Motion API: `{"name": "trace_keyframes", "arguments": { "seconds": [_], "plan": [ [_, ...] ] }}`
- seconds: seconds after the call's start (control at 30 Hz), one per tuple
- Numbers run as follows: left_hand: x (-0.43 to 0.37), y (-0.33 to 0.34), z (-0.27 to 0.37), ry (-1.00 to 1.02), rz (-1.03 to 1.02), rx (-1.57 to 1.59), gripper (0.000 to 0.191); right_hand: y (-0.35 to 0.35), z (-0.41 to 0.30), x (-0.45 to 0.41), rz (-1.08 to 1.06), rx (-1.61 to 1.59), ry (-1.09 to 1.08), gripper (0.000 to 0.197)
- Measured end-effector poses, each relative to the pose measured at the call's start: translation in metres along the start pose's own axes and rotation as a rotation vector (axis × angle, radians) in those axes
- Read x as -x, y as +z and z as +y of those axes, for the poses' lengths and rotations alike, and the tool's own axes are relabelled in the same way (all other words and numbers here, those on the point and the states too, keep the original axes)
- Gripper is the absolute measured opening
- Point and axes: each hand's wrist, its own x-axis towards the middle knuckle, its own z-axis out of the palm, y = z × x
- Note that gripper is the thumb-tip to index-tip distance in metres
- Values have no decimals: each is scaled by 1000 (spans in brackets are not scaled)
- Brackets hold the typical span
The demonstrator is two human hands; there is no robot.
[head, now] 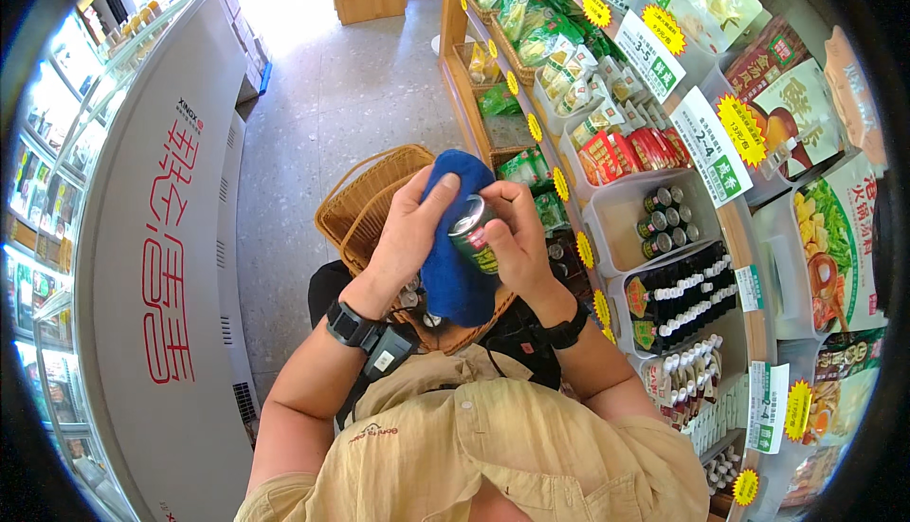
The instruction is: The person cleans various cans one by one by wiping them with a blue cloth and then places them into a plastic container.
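A small green can [475, 232] with a silver lid lies against a blue cloth [455, 277] in front of my chest. My left hand [418, 220] grips the cloth, its thumb on top near the can's lid. The fingers of my right hand [522, 237] are closed around the can's right side. Below both hands a wicker basket [362, 198] with a handle rests near my lap, and several small cans show in it, partly hidden by the cloth and my left wrist.
On the right, shelves hold a clear plastic bin [604, 237] with similar small cans, a bin of white-capped pouches [693, 298] and wicker trays of green packets [533, 31]. A white freezer cabinet [170, 252] stands along the left. Grey floor [355, 88] lies ahead.
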Motion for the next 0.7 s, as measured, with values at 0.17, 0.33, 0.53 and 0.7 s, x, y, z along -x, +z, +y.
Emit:
{"name": "trace_keyframes", "arguments": {
  "seconds": [0.17, 0.33, 0.53, 0.7],
  "plan": [
    [11, 13, -16, -59, 81, 219, 38, -3, 5, -8, 64, -136, -10, 44],
    [13, 15, -10, -17, 70, 321, 38, -1, -8, -24, 188, 378, -107, 28],
    [6, 7, -16, 188, 119, 2, 32, 1, -18, -25, -27, 521, -68, 39],
    [2, -8, -15, -48, 53, 221, 34, 9, -16, -22, -22, 370, 2, 49]
  ]
}}
